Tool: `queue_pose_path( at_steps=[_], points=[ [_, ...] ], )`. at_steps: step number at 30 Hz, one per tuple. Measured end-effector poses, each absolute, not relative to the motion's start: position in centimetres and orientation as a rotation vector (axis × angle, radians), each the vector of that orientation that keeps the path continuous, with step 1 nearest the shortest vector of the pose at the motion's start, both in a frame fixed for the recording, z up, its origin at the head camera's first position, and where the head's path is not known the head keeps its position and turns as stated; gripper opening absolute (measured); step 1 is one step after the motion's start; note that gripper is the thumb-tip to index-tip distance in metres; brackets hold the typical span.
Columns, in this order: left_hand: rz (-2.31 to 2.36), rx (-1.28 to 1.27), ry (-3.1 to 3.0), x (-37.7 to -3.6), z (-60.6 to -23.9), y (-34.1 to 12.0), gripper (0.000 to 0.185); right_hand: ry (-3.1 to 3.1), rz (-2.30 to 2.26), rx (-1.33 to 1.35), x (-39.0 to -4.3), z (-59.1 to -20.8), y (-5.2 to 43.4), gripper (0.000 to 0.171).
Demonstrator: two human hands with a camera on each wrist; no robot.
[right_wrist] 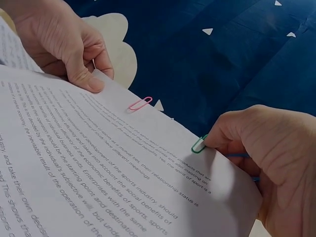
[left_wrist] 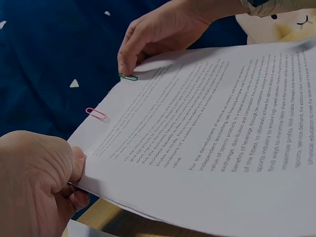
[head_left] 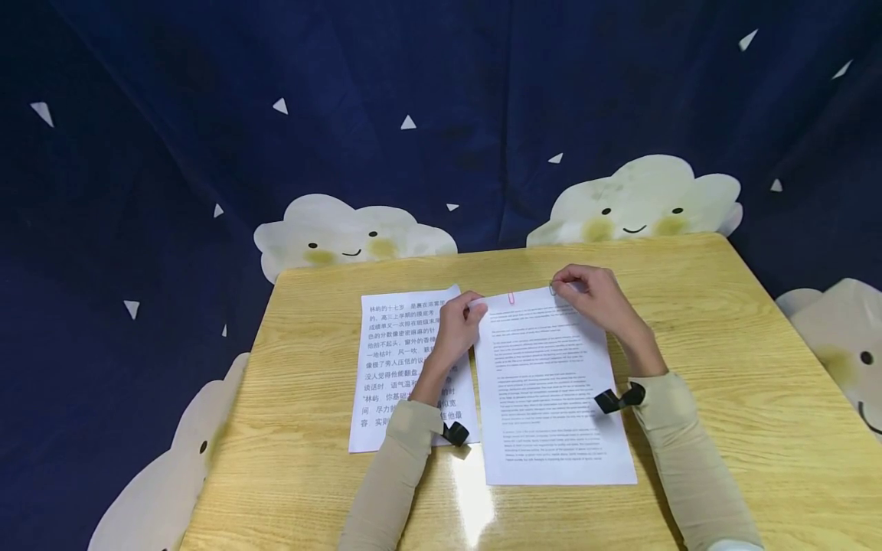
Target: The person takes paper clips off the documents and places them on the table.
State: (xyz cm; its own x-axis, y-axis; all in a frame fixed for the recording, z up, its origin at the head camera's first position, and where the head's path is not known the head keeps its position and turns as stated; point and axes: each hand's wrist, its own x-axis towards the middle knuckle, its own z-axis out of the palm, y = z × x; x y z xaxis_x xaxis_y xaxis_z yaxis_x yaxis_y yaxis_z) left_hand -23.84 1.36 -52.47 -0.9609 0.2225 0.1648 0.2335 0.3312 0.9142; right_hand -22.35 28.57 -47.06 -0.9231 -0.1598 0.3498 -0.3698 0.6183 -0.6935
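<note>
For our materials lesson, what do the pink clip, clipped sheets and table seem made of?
Pink clip: perhaps plastic-coated wire; thin, evenly coloured.
Clipped sheets: matte paper; thin and bending.
Table: glossy wood or wood-look laminate; grain and reflection show.

- The worktop (head_left: pixel 289 474) has a light, yellowish wood grain, which extends to the left of the left hand (head_left: pixel 455 333) and to the right of the right hand (head_left: pixel 594 297).
- A paper (head_left: pixel 384 367) with large Chinese characters lies flat on it, partly below the left hand and mostly to its left.
</note>
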Motion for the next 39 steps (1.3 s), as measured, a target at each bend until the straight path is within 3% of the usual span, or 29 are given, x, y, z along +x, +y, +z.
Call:
queue_pose_path(
  at_steps=[39],
  points=[
    [-1.740,-0.483,-2.544,-24.10,-52.66,1.25,0.017,-2.559,1.224,0.319,-22.41,-47.12,28.82,0.015]
  ],
)
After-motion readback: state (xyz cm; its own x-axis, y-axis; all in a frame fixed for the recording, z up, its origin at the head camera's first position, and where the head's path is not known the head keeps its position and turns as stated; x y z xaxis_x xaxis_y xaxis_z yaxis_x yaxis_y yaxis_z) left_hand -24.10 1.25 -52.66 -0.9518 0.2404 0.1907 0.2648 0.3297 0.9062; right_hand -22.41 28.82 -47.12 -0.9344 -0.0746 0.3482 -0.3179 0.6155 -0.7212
